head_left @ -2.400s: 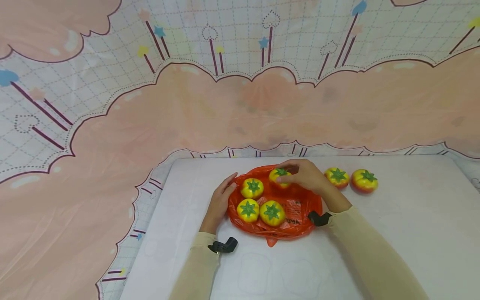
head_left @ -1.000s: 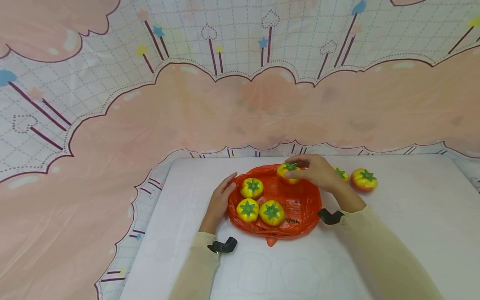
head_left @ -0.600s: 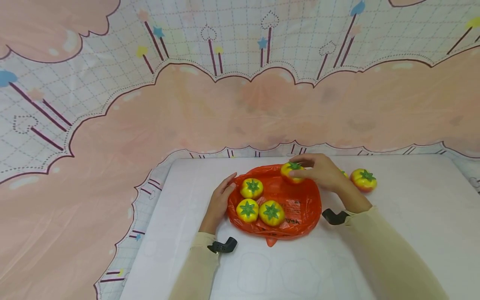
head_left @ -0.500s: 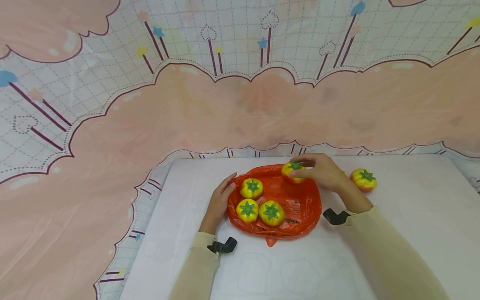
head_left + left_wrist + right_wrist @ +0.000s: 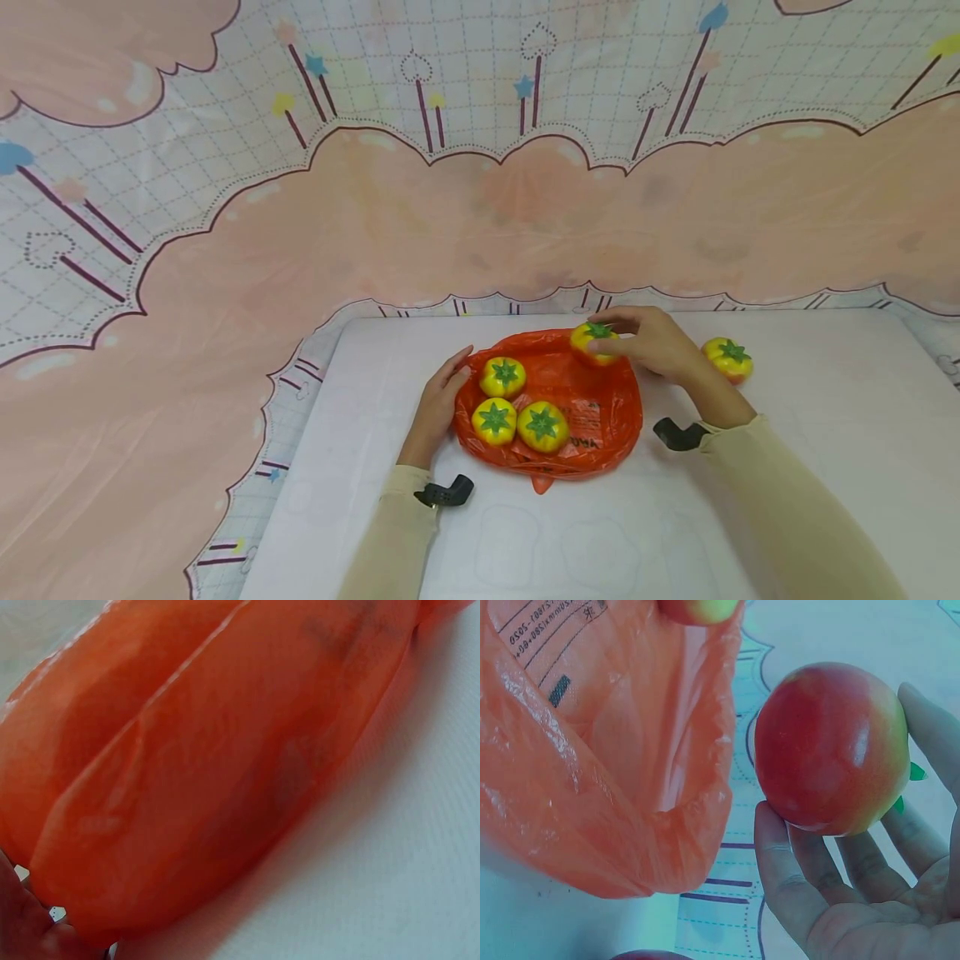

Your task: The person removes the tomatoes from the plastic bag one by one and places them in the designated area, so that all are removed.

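Observation:
My right hand (image 5: pixel 654 343) holds a round fruit (image 5: pixel 595 342) between thumb and fingers at the far right rim of a red plastic bag (image 5: pixel 600 400). The fruit is yellow on top with a green star-shaped calyx; its red underside (image 5: pixel 829 746) shows in the right wrist view, beside the bag. Inside the spread-open bag sit three similar fruits: one at the back (image 5: pixel 502 377), one at front left (image 5: pixel 494 421), one at front right (image 5: pixel 543 427). Against the bag's left side rests my left hand (image 5: pixel 435 408), fingers fairly straight; the left wrist view shows mostly bag.
Another such fruit (image 5: pixel 727 359) stands on the white table (image 5: pixel 810 450) beyond my right forearm. A wall drape (image 5: pixel 480 217) with peach scallops hangs behind the table. Each wrist carries a black camera strap. In the right wrist view a red curved top (image 5: pixel 652 955) shows at the bottom edge.
My right hand has moved right with the fruit, from over the bag to its far right rim. Its forearm now hides one table fruit seen earlier. The left hand has stayed put.

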The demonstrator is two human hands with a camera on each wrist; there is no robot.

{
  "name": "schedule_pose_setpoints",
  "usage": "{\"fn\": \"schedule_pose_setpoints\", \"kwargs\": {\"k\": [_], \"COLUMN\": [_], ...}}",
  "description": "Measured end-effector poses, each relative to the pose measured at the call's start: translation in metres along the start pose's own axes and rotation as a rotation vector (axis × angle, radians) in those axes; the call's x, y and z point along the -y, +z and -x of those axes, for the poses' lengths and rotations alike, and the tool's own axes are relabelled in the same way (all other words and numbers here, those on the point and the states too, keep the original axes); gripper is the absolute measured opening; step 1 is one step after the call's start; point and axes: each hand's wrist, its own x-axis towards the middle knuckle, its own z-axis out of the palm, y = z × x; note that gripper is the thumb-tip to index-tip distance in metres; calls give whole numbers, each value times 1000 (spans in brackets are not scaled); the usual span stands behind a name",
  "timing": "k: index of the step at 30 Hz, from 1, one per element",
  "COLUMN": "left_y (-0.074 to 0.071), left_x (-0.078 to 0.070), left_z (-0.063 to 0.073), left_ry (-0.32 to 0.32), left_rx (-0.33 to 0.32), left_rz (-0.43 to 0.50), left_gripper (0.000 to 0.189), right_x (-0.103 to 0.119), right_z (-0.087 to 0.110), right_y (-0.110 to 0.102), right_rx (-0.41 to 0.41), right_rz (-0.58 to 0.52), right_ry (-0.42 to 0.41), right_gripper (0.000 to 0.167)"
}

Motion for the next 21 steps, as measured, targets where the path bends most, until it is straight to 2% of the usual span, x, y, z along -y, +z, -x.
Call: {"fn": "schedule_pose_setpoints", "kwargs": {"k": [21], "left_y": [1], "left_x": [0], "left_z": [-1], "left_ry": [6], "left_rx": [-3], "left_rz": [-2], "left_gripper": [51], "right_x": [-12], "right_z": [14], "right_y": [-14], "right_rx": [-38], "right_rz": [19], "right_ry": [3], "right_gripper": [68]}}
